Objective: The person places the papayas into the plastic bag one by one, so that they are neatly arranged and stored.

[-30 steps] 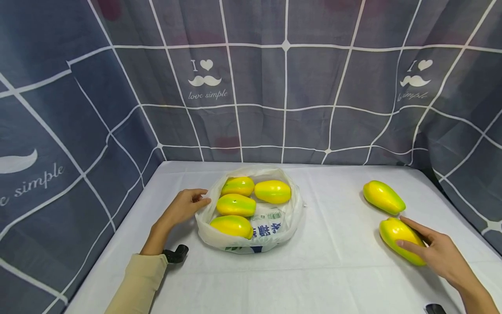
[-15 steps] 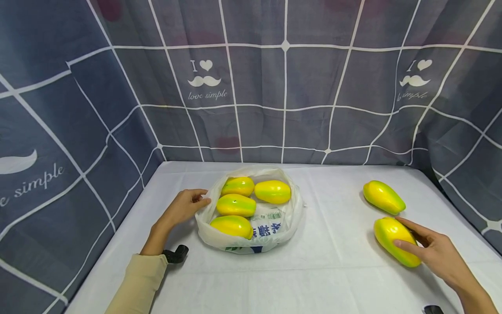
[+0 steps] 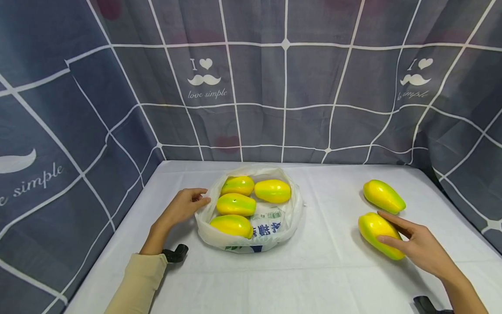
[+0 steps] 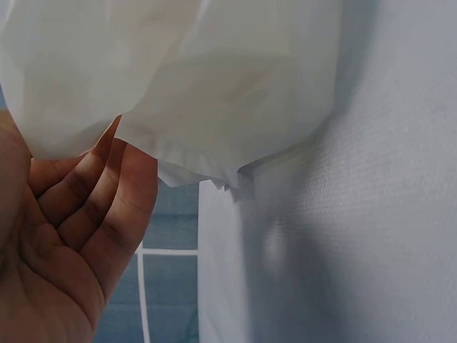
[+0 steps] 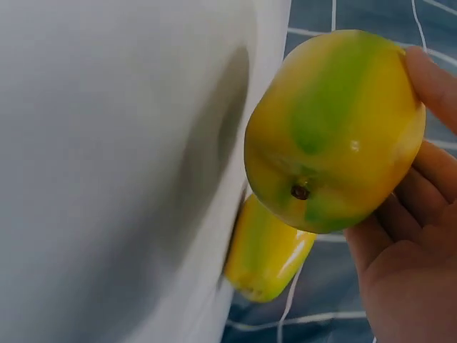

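My right hand (image 3: 419, 248) grips a yellow-green papaya (image 3: 378, 235) between thumb and fingers. In the right wrist view this papaya (image 5: 335, 136) shows its stem end and hangs clear of the cloth, its shadow falling beside it. Another papaya (image 3: 384, 195) lies on the cloth just behind it. At the middle left stands a white plastic bag (image 3: 292, 226), its mouth spread wide, with several papayas (image 3: 235, 205) inside. My left hand (image 3: 186, 207) pinches the bag's left rim; in the left wrist view the fingers (image 4: 118, 207) go behind the thin plastic (image 4: 235, 86).
A white cloth (image 3: 325, 288) covers the table. Dark grey checked curtains (image 3: 259, 78) with white lines rise along the back and both sides. Black wrist mounts sit by the left wrist (image 3: 176, 254) and the right wrist (image 3: 425, 304).
The right hand has lifted the near papaya and carried it left, toward the bag. The left hand and the bag have stayed in place.
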